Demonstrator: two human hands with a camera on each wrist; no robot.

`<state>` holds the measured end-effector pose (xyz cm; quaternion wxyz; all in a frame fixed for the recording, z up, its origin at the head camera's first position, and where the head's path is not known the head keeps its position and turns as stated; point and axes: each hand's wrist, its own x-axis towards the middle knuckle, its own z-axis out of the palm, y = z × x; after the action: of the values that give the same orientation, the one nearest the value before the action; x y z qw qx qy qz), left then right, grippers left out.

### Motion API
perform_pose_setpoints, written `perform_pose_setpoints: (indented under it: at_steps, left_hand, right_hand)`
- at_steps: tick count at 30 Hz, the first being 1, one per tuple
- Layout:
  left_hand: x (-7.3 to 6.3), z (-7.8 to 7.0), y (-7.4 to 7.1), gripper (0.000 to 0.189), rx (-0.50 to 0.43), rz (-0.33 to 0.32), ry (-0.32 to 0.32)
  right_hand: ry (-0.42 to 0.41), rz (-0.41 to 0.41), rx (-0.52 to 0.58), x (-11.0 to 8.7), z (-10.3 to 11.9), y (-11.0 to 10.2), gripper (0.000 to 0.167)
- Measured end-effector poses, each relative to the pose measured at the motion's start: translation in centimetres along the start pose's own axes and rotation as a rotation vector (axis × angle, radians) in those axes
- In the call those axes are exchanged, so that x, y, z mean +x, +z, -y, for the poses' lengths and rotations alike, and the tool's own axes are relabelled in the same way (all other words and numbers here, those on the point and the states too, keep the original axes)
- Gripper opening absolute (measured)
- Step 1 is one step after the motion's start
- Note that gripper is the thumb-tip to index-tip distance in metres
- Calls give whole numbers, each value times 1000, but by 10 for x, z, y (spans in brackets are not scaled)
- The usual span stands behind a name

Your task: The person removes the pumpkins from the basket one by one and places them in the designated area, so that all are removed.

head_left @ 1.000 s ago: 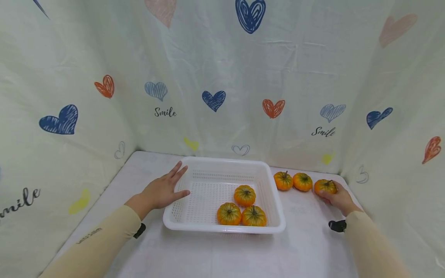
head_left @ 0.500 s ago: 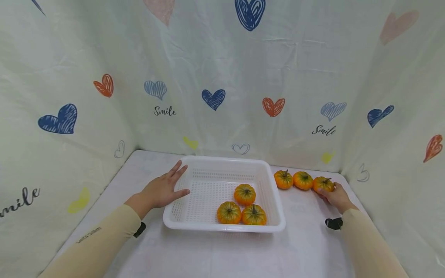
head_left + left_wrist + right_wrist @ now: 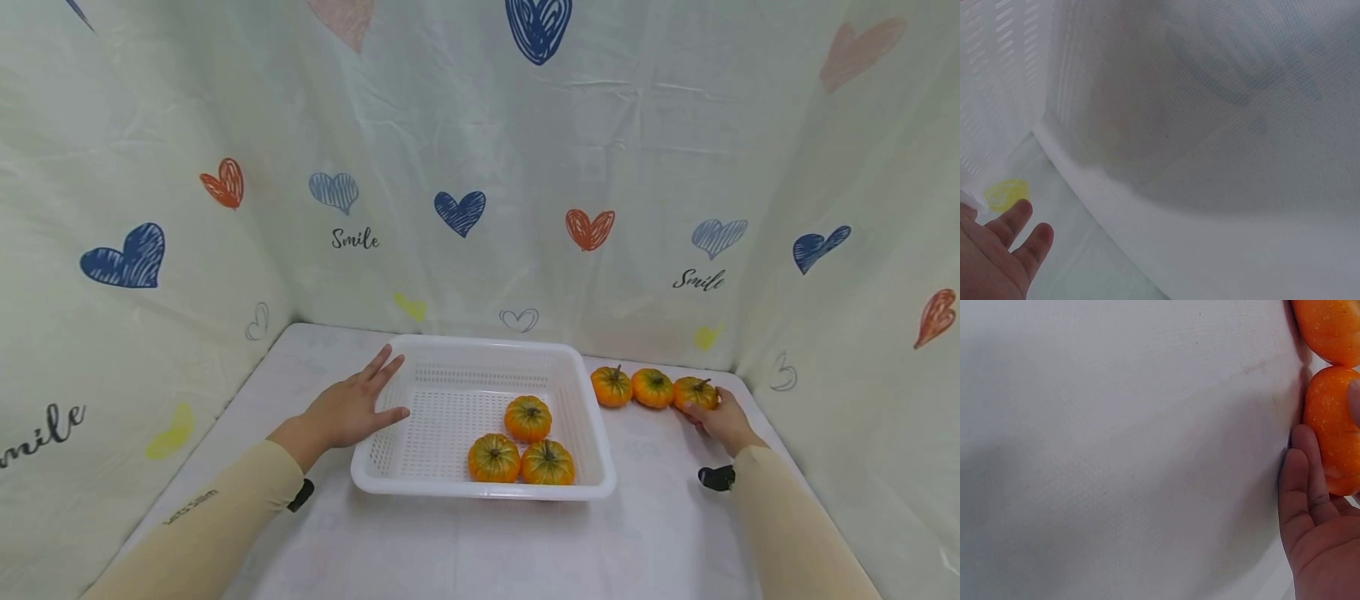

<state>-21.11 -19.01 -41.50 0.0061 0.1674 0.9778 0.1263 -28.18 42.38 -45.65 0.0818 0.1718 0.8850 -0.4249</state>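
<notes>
My right hand (image 3: 729, 423) grips the rightmost small pumpkin (image 3: 692, 390), thumb on the near side. That orange pumpkin (image 3: 1329, 415) rests on the table and touches the neighbouring pumpkin (image 3: 652, 388) in the row. At the row's left end, another pumpkin (image 3: 611, 386) sits beside the basket's right rim. With fingers spread, my left hand (image 3: 341, 414) lies at the left rim of the white plastic basket (image 3: 480, 490). Three green-and-orange pumpkins (image 3: 528, 418) stand inside the basket, toward its front right. In the left wrist view, only part of the left hand (image 3: 997, 256) shows.
A pale cloth covers the table (image 3: 420, 550). Curtains (image 3: 480, 125) printed with hearts and words hang close behind the table's back edge and along both sides. The row of pumpkins lies near the back right corner.
My right hand has slid its pumpkin a little to the left, closing the gap to the middle one. My left hand and the basket have stayed in place.
</notes>
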Motion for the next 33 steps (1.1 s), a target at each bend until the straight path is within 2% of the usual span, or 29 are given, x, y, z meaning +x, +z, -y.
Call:
perform_pose_setpoints:
  at_steps: [18,33]
  left_hand:
    - [0,-1,-2,86,4,16,-1]
    - [1,1,0,86,10,8,3]
  right_hand:
    - [-21,73,19,7,-2,-5,99]
    - [-9,98,16,2,-4,-10,103]
